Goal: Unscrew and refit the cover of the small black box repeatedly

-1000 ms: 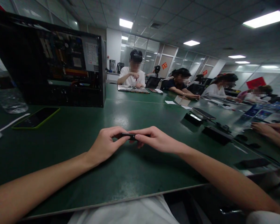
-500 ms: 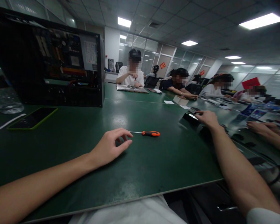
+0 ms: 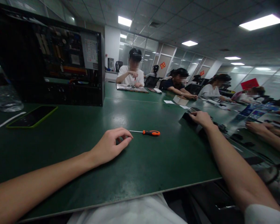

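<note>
My left hand (image 3: 110,144) rests on the green table (image 3: 135,174), its thumb and forefinger curled towards each other. I cannot tell whether something small sits between them. An orange-handled screwdriver (image 3: 149,133) lies just right of its fingertips, with the metal tip pointing at the hand. My right hand (image 3: 202,119) is stretched out to the right, and its fingers curl over the near end of a black device (image 3: 185,118) lying on the table.
An open computer case (image 3: 60,65) stands at the back left. In front of it lie a green-edged phone (image 3: 32,116) and a water bottle (image 3: 4,96). Several people sit along the far side. Another person's hands (image 3: 259,127) rest at the right among dark parts.
A second ago both hands pinched a small dark piece together. My right hand has since left it and reached right to the black device, uncovering the screwdriver. My left hand stayed put.
</note>
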`<state>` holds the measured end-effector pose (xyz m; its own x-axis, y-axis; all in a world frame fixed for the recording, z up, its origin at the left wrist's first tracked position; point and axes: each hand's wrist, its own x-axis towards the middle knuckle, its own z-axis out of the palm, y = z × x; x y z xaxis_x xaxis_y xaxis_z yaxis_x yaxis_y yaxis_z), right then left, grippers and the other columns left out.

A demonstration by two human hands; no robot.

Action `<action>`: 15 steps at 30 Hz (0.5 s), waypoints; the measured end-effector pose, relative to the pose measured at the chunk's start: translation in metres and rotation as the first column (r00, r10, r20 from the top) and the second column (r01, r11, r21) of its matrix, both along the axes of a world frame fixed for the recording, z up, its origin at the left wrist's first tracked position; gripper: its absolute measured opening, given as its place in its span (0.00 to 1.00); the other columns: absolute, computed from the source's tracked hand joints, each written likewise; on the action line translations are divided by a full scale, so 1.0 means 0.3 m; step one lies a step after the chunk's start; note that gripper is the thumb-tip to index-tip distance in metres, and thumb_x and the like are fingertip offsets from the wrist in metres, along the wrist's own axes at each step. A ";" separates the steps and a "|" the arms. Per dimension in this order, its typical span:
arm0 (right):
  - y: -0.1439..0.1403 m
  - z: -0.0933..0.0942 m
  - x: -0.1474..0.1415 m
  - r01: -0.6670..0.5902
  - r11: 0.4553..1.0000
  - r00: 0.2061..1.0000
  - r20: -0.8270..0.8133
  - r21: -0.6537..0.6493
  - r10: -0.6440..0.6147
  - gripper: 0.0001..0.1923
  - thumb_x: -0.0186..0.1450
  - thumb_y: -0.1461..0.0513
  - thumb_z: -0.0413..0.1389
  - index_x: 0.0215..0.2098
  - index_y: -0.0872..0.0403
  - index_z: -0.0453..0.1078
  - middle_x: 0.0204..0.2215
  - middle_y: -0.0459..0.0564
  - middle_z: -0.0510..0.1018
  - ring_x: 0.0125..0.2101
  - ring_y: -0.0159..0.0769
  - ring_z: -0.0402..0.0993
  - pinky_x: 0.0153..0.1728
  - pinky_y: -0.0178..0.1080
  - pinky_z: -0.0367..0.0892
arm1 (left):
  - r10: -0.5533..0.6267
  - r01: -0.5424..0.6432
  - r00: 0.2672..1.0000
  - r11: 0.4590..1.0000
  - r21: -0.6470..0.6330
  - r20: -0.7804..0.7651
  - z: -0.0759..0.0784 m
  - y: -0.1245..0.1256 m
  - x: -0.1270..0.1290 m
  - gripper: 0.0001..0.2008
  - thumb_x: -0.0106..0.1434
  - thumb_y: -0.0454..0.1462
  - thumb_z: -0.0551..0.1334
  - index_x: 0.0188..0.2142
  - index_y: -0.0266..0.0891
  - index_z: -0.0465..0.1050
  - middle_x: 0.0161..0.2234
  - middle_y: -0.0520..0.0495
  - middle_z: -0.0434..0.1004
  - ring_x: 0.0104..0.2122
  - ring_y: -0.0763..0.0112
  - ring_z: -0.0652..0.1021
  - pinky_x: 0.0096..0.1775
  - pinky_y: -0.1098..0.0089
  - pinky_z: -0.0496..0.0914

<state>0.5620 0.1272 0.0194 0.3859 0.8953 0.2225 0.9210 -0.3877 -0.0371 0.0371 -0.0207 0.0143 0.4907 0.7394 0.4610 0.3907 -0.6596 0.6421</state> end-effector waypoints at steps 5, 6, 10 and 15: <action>0.011 0.010 -0.001 0.008 0.996 1.000 -0.010 -0.087 -0.009 0.19 0.71 0.54 0.57 0.56 0.54 0.70 0.55 0.56 0.74 0.51 0.40 0.74 0.51 0.47 0.73 | -0.035 0.035 0.999 0.999 0.009 -0.011 -0.001 0.001 -0.004 0.09 0.69 0.37 0.59 0.39 0.38 0.79 0.40 0.47 0.82 0.39 0.67 0.79 0.40 0.69 0.71; 0.013 0.014 0.001 0.005 0.995 1.000 -0.013 -0.100 -0.006 0.19 0.71 0.54 0.57 0.56 0.54 0.70 0.55 0.56 0.73 0.51 0.40 0.74 0.51 0.47 0.73 | -0.041 0.041 0.999 0.999 0.007 -0.016 -0.003 0.002 -0.005 0.10 0.70 0.37 0.59 0.39 0.37 0.79 0.40 0.47 0.82 0.39 0.67 0.79 0.40 0.70 0.71; 0.021 0.026 0.012 -0.002 0.990 1.000 -0.027 -0.138 -0.001 0.19 0.71 0.54 0.57 0.56 0.53 0.70 0.55 0.55 0.73 0.51 0.40 0.73 0.51 0.46 0.73 | -0.079 0.079 0.996 0.997 -0.003 -0.035 -0.009 0.005 -0.008 0.10 0.70 0.37 0.59 0.38 0.37 0.80 0.41 0.47 0.81 0.39 0.69 0.79 0.38 0.71 0.70; 0.039 0.036 0.026 0.006 0.986 0.999 -0.052 -0.165 -0.015 0.20 0.71 0.54 0.57 0.57 0.54 0.70 0.55 0.55 0.73 0.51 0.40 0.74 0.51 0.48 0.73 | -0.120 0.120 0.992 0.993 0.000 -0.033 -0.011 0.004 -0.010 0.10 0.70 0.36 0.59 0.38 0.37 0.80 0.41 0.46 0.81 0.39 0.69 0.79 0.40 0.71 0.70</action>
<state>0.5697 0.1390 0.0304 0.4027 0.9139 0.0509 0.9153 -0.4022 -0.0204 0.0341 -0.0193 0.0110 0.5911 0.6733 0.4442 0.3294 -0.7041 0.6291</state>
